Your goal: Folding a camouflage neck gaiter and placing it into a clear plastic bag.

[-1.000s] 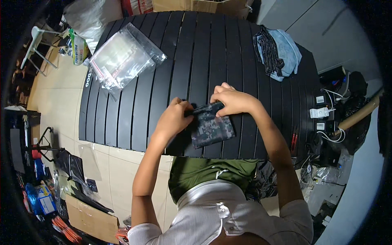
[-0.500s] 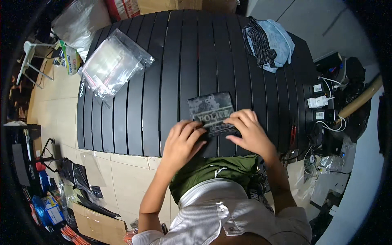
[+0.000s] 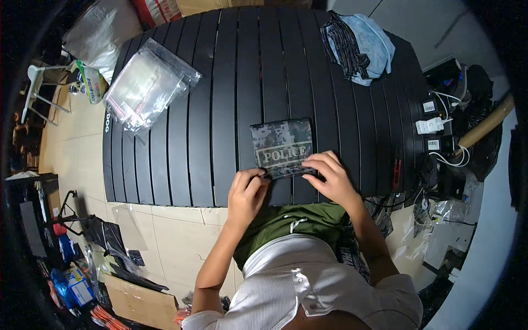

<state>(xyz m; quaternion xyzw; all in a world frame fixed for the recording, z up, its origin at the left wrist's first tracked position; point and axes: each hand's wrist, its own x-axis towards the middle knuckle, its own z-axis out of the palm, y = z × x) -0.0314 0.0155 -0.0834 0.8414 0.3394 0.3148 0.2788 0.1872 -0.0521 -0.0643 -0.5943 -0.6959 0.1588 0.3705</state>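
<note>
A folded square of dark grey camouflage cloth (image 3: 281,136) with a pale printed band lies flat on the black slatted table (image 3: 214,143), close to its near edge. At the cloth's near left corner, my left hand (image 3: 246,192) pinches the edge with bent fingers. My right hand (image 3: 334,177) grips the near right corner, fingers on top and thumb at the near edge. Whatever lies under the fingertips is hidden.
Clear plastic bags (image 3: 144,88) lie stacked at the table's far left. A light blue bundle (image 3: 374,48) with dark patterned cloth (image 3: 345,47) sits far right. White cables and a charger (image 3: 430,125) are beyond the right edge. A cardboard piece (image 3: 140,300) lies on the floor.
My left hand has drawn its fingers together at the near left corner and uncovered more of the printed band. The cloth looks flatter and squarer. My right hand has hardly shifted.
</note>
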